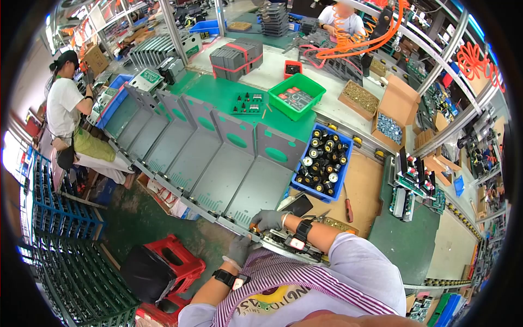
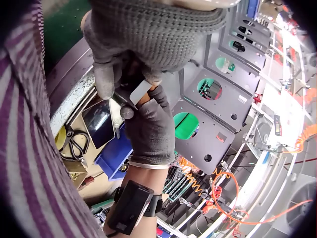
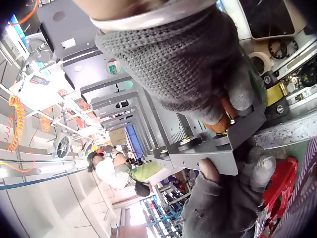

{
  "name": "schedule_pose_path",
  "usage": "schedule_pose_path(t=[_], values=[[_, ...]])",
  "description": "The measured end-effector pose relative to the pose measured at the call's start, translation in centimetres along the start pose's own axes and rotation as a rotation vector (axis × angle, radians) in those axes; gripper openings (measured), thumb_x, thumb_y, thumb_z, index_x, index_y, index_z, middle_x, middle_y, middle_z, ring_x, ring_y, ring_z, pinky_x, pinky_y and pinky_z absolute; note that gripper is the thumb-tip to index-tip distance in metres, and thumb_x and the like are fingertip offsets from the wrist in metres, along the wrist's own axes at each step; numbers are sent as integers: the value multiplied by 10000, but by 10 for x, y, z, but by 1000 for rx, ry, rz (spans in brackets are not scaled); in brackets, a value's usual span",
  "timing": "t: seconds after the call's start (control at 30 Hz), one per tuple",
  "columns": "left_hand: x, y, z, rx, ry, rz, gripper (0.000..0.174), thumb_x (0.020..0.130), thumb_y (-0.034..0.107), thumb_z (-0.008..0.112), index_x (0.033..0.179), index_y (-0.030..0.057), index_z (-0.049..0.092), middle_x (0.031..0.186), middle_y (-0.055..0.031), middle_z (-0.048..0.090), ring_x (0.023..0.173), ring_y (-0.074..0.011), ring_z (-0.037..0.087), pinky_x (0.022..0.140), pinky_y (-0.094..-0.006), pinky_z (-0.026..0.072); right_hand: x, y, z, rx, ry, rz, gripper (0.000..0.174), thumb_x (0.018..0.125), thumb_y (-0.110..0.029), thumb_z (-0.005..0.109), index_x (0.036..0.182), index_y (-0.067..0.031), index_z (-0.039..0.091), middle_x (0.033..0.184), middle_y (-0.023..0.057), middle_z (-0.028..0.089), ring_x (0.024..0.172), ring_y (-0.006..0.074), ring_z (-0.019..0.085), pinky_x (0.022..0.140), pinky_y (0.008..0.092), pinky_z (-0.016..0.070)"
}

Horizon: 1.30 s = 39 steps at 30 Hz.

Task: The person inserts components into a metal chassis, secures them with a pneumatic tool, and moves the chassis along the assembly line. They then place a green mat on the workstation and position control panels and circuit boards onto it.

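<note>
Both hands wear grey gloves with bare fingertips and meet at the front corner of the nearest grey metal chassis (image 1: pixel 248 180). My left hand (image 1: pixel 238 250) grips its front flange (image 3: pixel 208 158) from below, the thumb against the metal. From above, my right hand (image 1: pixel 268 220) curls its fingers over the flange and pinches a small black round part (image 3: pixel 224 141), largely hidden by the fingertips. More black round parts (image 3: pixel 187 144) with brass-coloured centres sit along that flange. A black knob-like end (image 2: pixel 127 112) shows between the hands in the left wrist view.
Several chassis stand in a row to the left. A blue bin (image 1: pixel 301 183) of black parts with brass centres, a screwdriver (image 1: pixel 348 210) and a phone-like slab (image 1: pixel 297 204) lie to the right. Red stools (image 1: pixel 182 267) stand below the bench; another person (image 1: pixel 68 109) works at far left.
</note>
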<state>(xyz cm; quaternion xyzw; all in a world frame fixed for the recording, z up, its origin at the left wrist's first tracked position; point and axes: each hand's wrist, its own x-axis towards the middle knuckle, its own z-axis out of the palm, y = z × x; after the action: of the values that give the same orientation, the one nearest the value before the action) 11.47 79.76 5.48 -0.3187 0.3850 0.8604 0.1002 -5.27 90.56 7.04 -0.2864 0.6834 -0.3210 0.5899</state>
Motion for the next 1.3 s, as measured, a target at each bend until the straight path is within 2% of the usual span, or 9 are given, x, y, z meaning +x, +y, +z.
schedule_pose_path(t=[0.27, 0.37, 0.67, 0.77, 0.87, 0.97, 1.07, 1.17, 1.3], values=[[2, -6, -7, -19, -14, 24, 283, 879, 143, 476, 1055, -77, 444, 962, -170, 548, 872, -256, 570, 756, -360, 526, 0, 3, 1, 191, -33, 24, 384, 671, -97, 579, 1045, -16, 609, 775, 68, 620, 630, 135, 550, 540, 247, 446], [2, -7, -5, -55, -20, 42, 279, 878, 144, 481, 1044, -78, 447, 944, -163, 544, 858, -254, 570, 752, -354, 529, 2, 0, -1, 115, -40, 61, 378, 673, -87, 580, 1040, -1, 607, 758, 72, 608, 637, 132, 555, 542, 239, 454], [-4, 4, 4, 49, 19, 39, 279, 884, 161, 483, 966, -104, 452, 913, -167, 536, 843, -257, 574, 745, -343, 529, 8, 6, 2, 162, -8, -4, 416, 657, 21, 545, 1073, 22, 564, 907, 127, 592, 656, 179, 582, 573, 256, 522], [-14, 14, 13, 595, 24, 171, 315, 897, 207, 454, 964, -97, 503, 841, -124, 599, 748, -172, 604, 627, -252, 502, 13, 16, 7, 326, 70, 28, 373, 657, 2, 571, 1029, 21, 586, 880, 124, 606, 652, 177, 584, 572, 251, 521], [-2, 1, 1, 65, -7, 61, 294, 885, 173, 485, 935, -115, 460, 914, -179, 537, 849, -273, 581, 756, -335, 527, 11, 12, 4, 153, 36, 24, 318, 699, -110, 591, 992, 11, 607, 831, 113, 621, 641, 180, 590, 549, 269, 513], [-3, 1, 3, 122, 22, 62, 300, 882, 174, 491, 931, -121, 461, 924, -185, 537, 843, -278, 581, 763, -337, 526, 15, 10, 3, -70, 22, 15, 363, 743, -279, 574, 975, -3, 621, 782, 109, 627, 622, 192, 593, 559, 310, 495], [2, -4, -1, -59, 43, 27, 295, 878, 165, 497, 951, -118, 459, 949, -189, 535, 835, -289, 579, 770, -347, 525, 25, 11, 5, -364, 41, -20, 433, 768, -383, 523, 958, -8, 623, 795, 129, 630, 639, 224, 602, 607, 348, 474], [2, -10, -6, 331, -2, 245, 282, 877, 177, 507, 917, -102, 492, 904, -169, 564, 797, -254, 588, 754, -325, 521, 24, 15, 10, -428, 162, -182, 435, 774, -404, 516, 940, -17, 625, 825, 156, 629, 692, 259, 606, 674, 362, 460], [42, -51, -45, 315, -41, 337, 295, 879, 206, 513, 863, -88, 528, 827, -143, 596, 758, -202, 600, 720, -292, 514, 12, -8, 11, -476, 149, -15, 434, 788, -418, 498, 934, -31, 630, 834, 160, 629, 759, 277, 603, 701, 369, 453]])
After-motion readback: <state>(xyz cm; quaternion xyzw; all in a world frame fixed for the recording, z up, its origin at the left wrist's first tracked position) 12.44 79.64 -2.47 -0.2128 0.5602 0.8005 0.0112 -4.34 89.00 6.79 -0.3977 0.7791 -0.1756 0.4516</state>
